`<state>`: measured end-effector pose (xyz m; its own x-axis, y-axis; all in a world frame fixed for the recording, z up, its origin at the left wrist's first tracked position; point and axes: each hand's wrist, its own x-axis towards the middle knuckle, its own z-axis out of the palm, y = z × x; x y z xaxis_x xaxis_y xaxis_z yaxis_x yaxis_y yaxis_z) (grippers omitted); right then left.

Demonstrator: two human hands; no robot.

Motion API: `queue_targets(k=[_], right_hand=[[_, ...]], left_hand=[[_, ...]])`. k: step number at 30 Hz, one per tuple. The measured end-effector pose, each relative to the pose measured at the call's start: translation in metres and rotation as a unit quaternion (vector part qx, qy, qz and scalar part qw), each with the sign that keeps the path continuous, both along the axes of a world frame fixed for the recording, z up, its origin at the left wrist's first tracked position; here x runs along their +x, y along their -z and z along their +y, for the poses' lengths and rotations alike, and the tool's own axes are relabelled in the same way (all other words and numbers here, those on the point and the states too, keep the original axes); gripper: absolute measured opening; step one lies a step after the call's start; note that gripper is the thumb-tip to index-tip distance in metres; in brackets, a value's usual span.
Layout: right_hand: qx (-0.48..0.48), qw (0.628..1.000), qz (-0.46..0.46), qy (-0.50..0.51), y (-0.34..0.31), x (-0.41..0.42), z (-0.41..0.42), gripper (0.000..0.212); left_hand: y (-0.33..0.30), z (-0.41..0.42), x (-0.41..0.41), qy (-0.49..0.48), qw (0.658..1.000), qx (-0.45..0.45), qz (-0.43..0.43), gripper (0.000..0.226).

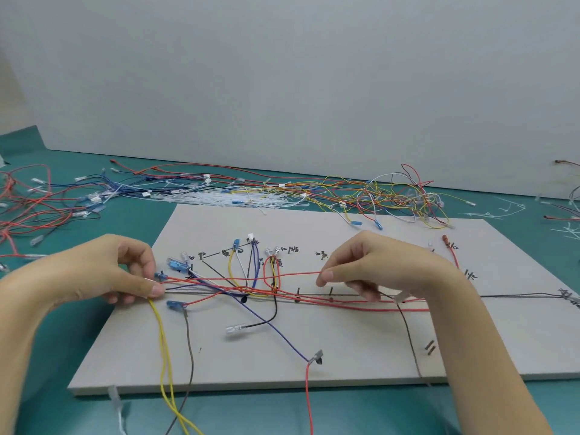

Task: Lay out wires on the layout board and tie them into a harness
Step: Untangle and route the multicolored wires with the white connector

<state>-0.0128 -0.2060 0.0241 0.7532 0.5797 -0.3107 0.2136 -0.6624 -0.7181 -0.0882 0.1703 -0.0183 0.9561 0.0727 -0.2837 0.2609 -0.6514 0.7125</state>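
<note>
A grey layout board [314, 350] with black hand-drawn route lines and labels lies on the teal table. Red, yellow, purple, black and white wires cross its middle. My left hand [103, 271] pinches a red wire [238, 277] near its blue terminal at the board's left edge, with yellow wires [163, 346] hanging down beneath the fingers. My right hand [376, 265] pinches the same red wire further right, holding it stretched just above the board. A purple wire [282, 335] runs diagonally to a clear terminal near the front edge.
Loose wire bundles lie behind the board: red and blue ones [47, 202] at the left, yellow and orange ones [392, 196] at the right. A pile of white cable ties [226, 199] sits at the board's far edge. A grey wall stands behind the table.
</note>
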Motion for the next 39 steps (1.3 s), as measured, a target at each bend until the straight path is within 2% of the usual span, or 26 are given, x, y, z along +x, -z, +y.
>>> queue_targets(k=[10, 12, 18, 21, 27, 32, 33, 36, 37, 39], right_hand=[[0.024, 0.999, 0.026, -0.005, -0.004, 0.005, -0.022, 0.014], [0.026, 0.999, 0.028, 0.002, -0.004, 0.006, -0.022, 0.012], [0.026, 0.999, 0.021, 0.027, 0.001, 0.008, -0.021, 0.004], [0.012, 0.999, 0.022, 0.028, 0.002, 0.008, -0.021, 0.004], [0.007, 0.999, 0.023, 0.029, 0.002, 0.009, -0.023, 0.007], [-0.003, 1.000, 0.023, 0.017, 0.002, 0.009, -0.023, 0.009], [-0.007, 1.000, 0.023, 0.016, 0.002, 0.009, -0.023, 0.009], [-0.022, 0.999, 0.018, 0.017, 0.002, 0.009, -0.022, 0.010], [-0.025, 0.999, 0.016, 0.018, 0.003, 0.008, -0.022, 0.010], [-0.033, 0.999, 0.014, 0.024, 0.003, 0.009, -0.022, 0.011]], left_hand=[[0.006, 0.000, 0.007, 0.037, 0.997, -0.027, -0.061, 0.077], [0.006, -0.001, 0.007, 0.035, 0.997, -0.025, -0.067, 0.070], [0.004, -0.015, 0.008, 0.067, 0.992, 0.015, -0.106, 0.030], [0.002, -0.021, 0.008, 0.077, 0.989, 0.041, -0.117, 0.022], [0.004, -0.023, 0.009, 0.097, 0.986, 0.037, -0.133, 0.025], [0.006, -0.018, 0.009, 0.126, 0.983, -0.022, -0.129, 0.061], [0.006, -0.018, 0.008, 0.139, 0.982, -0.035, -0.125, 0.061], [0.006, -0.019, 0.008, 0.191, 0.975, -0.067, -0.095, 0.032], [0.005, -0.019, 0.007, 0.205, 0.973, -0.072, -0.082, 0.028], [0.005, -0.018, 0.006, 0.209, 0.973, -0.072, -0.063, 0.040]])
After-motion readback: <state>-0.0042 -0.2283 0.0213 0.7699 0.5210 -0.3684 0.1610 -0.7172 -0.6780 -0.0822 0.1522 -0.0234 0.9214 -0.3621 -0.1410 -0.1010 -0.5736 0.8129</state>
